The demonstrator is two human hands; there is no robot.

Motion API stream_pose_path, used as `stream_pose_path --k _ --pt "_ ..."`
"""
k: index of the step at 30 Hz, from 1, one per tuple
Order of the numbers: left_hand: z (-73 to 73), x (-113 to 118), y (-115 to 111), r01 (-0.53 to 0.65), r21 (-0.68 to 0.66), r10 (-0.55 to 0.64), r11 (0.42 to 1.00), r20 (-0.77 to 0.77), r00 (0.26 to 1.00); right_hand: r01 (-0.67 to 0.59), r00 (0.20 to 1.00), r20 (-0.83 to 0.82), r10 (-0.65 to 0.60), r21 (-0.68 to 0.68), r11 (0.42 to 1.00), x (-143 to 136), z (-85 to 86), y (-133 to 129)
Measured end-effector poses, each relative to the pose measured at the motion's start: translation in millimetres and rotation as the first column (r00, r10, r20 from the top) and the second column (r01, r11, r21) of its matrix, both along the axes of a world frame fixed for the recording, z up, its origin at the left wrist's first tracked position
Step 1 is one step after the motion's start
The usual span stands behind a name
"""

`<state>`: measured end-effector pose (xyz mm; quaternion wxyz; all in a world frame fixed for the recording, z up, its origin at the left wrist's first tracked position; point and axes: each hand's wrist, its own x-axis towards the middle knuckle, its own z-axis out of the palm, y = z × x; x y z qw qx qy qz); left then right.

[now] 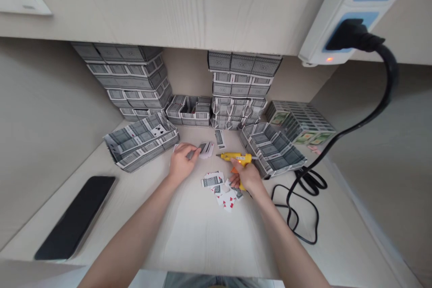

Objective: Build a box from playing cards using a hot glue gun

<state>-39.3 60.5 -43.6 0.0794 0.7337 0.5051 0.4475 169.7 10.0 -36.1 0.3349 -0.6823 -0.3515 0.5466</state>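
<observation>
My right hand (249, 176) is wrapped round the handle of a yellow glue gun (236, 157), whose nozzle points left above the desk. A small orange light glows on its body. My left hand (182, 160) pinches a grey-backed playing card (202, 147) over a little stack of cards. Between and below my hands lies a loose pile of cut playing cards (227, 199), some face up with red hearts. A separate card piece (220, 138) lies just beyond the nozzle.
Open trays built from cards stand left (141, 144) and right (275, 150). Card-built stacks (241, 85) rise behind. A black phone (76, 218) lies at left. The black cord (351, 130) hangs from a power strip (351, 13) and coils on the desk at right.
</observation>
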Motion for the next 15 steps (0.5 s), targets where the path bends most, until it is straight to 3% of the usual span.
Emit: stream_pose_path --k 7,15 --pt "-0.9 -0.3 0.6 -0.001 -0.005 0.001 1.0 0.0 1.0 0.001 1.0 -0.03 0.001 0.046 0.999 1.6 -0.4 -3.9" --pt "-1.3 -2.1 2.0 -0.012 0.025 0.012 1.0 0.022 1.0 0.148 0.98 -0.158 -0.121 0.176 0.973 4.4 3.6 -9.6"
